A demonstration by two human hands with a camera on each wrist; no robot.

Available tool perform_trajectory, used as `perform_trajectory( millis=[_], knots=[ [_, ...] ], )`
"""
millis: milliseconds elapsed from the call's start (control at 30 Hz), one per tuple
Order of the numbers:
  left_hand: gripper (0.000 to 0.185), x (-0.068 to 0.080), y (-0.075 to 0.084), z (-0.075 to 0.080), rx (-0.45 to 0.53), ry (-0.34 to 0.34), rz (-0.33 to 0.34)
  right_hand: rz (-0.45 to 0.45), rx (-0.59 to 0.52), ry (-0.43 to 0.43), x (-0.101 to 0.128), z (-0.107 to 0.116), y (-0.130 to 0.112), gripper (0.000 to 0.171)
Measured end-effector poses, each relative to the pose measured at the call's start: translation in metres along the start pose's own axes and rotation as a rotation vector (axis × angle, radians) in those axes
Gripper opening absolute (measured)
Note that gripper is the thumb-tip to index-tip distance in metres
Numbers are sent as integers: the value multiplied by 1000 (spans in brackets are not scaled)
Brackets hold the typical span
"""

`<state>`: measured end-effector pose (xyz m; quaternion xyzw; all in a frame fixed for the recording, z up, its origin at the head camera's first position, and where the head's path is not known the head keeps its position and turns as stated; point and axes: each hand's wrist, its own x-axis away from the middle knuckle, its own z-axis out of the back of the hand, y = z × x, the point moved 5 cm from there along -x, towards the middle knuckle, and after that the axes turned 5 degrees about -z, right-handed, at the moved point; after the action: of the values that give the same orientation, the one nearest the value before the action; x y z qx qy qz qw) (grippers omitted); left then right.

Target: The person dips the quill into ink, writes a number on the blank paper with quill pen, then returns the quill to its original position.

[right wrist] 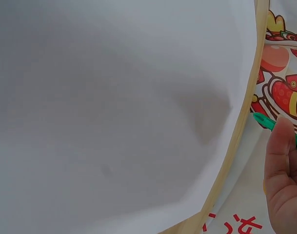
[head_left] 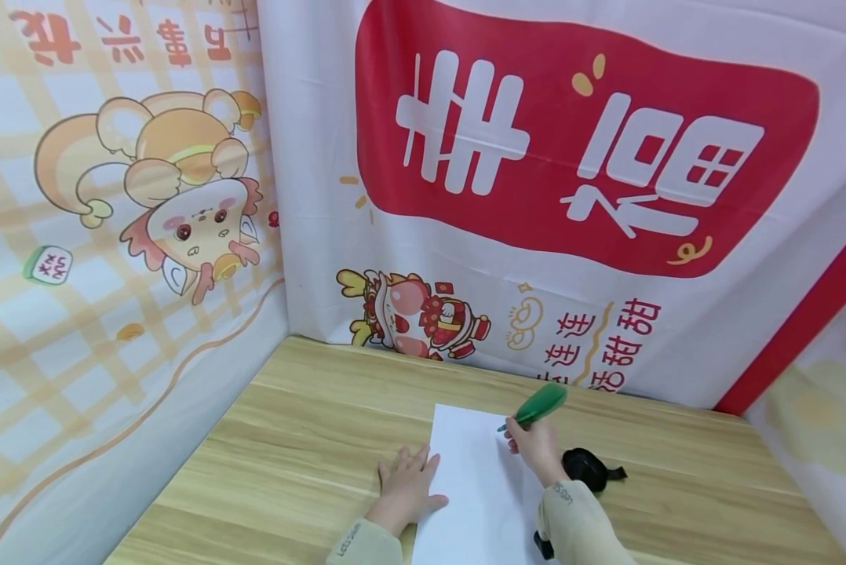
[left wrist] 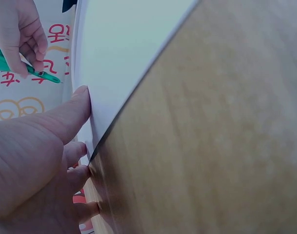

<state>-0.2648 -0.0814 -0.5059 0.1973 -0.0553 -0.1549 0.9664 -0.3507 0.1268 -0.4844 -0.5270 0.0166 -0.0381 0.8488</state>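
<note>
One sheet of white paper (head_left: 475, 471) lies on the wooden worktop (head_left: 310, 439), and as far as the head view shows it is blank; no mark can be made out, though the glare may hide a faint one. The left hand (head_left: 405, 486) rests flat on the worktop with fingers spread and straight, its fingertips touching the sheet's left edge. The right hand (head_left: 536, 447) pinches one green pen (head_left: 536, 408) shaped like a feather, its tip poised over the sheet's upper right part. Any writing seems yet to begin. One black object (head_left: 588, 469) sits just beside the right wrist.
</note>
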Motion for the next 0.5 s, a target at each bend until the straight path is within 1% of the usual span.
perform_trajectory(
  millis=[233, 500],
  knots=[
    [68, 0, 0, 0, -4, -1, -3, -16, -16, -5, -2, -6, 5, 8],
    [67, 0, 0, 0, 1, 2, 5, -26, -32, -4, -3, -8, 7, 9]
  ],
)
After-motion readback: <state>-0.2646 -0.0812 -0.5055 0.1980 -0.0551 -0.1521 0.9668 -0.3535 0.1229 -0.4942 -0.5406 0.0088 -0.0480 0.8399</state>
